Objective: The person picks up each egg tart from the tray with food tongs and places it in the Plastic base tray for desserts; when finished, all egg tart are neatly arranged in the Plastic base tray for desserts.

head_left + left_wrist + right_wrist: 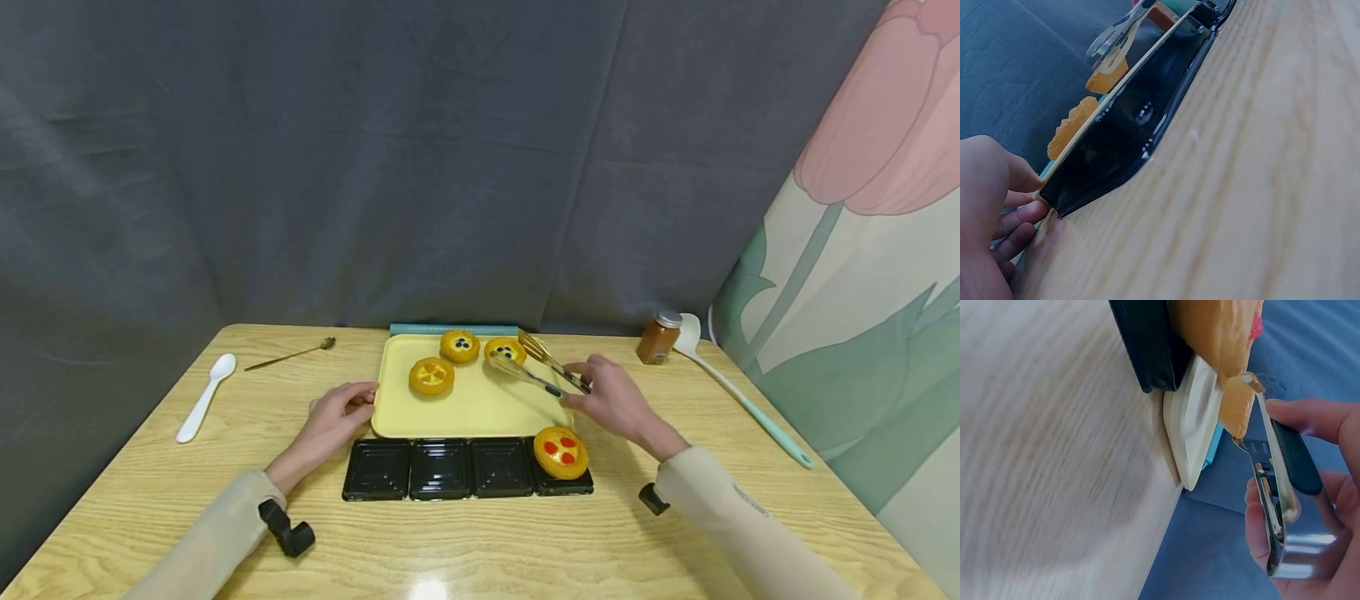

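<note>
My right hand (609,396) holds metal tongs (551,362), thumb on the dark grip. The spread tong arms reach either side of a blueberry-topped tart (504,350) at the back right of the yellow tray (480,408). On that tray, another blueberry-topped tart (460,346) and a tart with yellow pieces (431,377) sit to the left. My left hand (337,417) pinches the tray's left rim between thumb and fingers. In front lies a black compartment tray (441,469), its rightmost compartment bearing a tart with red pieces (561,452).
A white spoon (204,400) and a thin brown-gold stirrer (292,357) lie at left. At right stand a spice jar (658,337) and a long-handled white and mint turner (738,392). A teal roll (450,328) lies behind the yellow tray, before a grey curtain (375,167).
</note>
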Action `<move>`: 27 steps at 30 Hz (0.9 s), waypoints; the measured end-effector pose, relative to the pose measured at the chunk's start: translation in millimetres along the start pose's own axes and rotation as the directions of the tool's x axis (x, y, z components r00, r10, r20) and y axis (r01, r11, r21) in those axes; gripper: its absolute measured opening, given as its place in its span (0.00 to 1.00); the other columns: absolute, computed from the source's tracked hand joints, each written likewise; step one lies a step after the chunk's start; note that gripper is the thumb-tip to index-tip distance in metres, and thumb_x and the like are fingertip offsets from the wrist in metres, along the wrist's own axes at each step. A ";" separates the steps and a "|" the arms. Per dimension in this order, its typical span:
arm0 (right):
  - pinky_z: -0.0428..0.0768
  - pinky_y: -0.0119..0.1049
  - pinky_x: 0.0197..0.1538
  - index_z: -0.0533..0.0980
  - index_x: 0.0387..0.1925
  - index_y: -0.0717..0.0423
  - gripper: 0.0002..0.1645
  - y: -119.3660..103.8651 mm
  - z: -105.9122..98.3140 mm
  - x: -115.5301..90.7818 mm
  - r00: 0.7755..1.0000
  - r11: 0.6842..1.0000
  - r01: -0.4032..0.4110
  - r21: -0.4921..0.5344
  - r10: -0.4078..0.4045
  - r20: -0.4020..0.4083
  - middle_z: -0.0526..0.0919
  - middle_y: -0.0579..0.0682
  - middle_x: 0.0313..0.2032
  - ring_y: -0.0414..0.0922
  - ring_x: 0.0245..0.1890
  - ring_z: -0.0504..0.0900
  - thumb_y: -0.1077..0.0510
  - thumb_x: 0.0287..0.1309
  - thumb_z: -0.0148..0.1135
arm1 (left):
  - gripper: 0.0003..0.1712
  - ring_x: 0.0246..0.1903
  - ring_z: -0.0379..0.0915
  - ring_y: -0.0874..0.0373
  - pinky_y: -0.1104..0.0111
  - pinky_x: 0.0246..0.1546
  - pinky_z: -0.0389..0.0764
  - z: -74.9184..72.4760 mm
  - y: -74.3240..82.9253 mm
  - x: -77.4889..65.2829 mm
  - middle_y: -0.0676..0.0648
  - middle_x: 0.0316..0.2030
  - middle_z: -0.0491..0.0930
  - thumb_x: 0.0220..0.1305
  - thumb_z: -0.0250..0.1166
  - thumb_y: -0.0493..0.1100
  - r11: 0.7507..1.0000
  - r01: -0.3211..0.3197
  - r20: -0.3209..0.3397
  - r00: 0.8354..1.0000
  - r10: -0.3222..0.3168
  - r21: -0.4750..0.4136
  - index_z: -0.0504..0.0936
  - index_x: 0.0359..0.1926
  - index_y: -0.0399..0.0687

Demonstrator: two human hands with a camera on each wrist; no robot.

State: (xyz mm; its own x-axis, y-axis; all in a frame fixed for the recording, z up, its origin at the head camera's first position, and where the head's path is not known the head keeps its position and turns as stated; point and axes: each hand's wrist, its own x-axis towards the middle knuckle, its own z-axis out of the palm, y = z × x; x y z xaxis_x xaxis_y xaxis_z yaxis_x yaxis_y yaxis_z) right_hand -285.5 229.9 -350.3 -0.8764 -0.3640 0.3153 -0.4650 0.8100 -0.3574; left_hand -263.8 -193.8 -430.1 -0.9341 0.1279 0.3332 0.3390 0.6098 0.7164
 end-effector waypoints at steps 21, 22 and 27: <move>0.66 0.36 0.30 0.81 0.56 0.64 0.30 -17.8 -13.8 -43.4 0.999 0.997 0.051 0.054 -0.051 0.001 0.73 0.47 0.30 0.42 0.24 0.64 0.59 0.51 0.77 | 0.21 0.50 0.75 0.45 0.43 0.59 0.54 0.4 -1.3 -0.6 0.47 0.45 0.82 0.69 0.63 0.37 1.000 0.001 -0.004 1.000 -0.001 -0.002 0.80 0.61 0.36; 0.65 0.36 0.30 0.81 0.56 0.64 0.30 -18.8 -14.5 -45.6 0.999 0.997 0.046 0.057 -0.046 0.008 0.72 0.46 0.29 0.42 0.24 0.64 0.59 0.51 0.77 | 0.21 0.50 0.75 0.45 0.43 0.59 0.54 0.5 -1.3 -0.6 0.47 0.45 0.82 0.69 0.63 0.37 1.000 0.001 -0.005 1.000 -0.001 -0.001 0.80 0.61 0.36; 0.65 0.35 0.28 0.81 0.57 0.63 0.30 -23.0 -17.8 -55.9 0.999 0.998 0.031 0.062 -0.033 0.021 0.71 0.43 0.29 0.42 0.25 0.65 0.59 0.50 0.78 | 0.21 0.50 0.75 0.45 0.43 0.60 0.54 0.1 -1.4 -0.8 0.47 0.45 0.82 0.69 0.63 0.37 1.000 -0.001 -0.002 1.000 0.001 -0.008 0.80 0.61 0.36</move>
State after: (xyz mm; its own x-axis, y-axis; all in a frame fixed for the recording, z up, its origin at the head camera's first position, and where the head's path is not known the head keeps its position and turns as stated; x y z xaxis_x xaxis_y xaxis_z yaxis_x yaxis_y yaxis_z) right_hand -223.6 239.8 -344.0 -0.8633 -0.4000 0.3078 -0.4990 0.7682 -0.4011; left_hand -263.5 -194.7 -431.5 -0.9334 0.1268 0.3357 0.3413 0.6030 0.7211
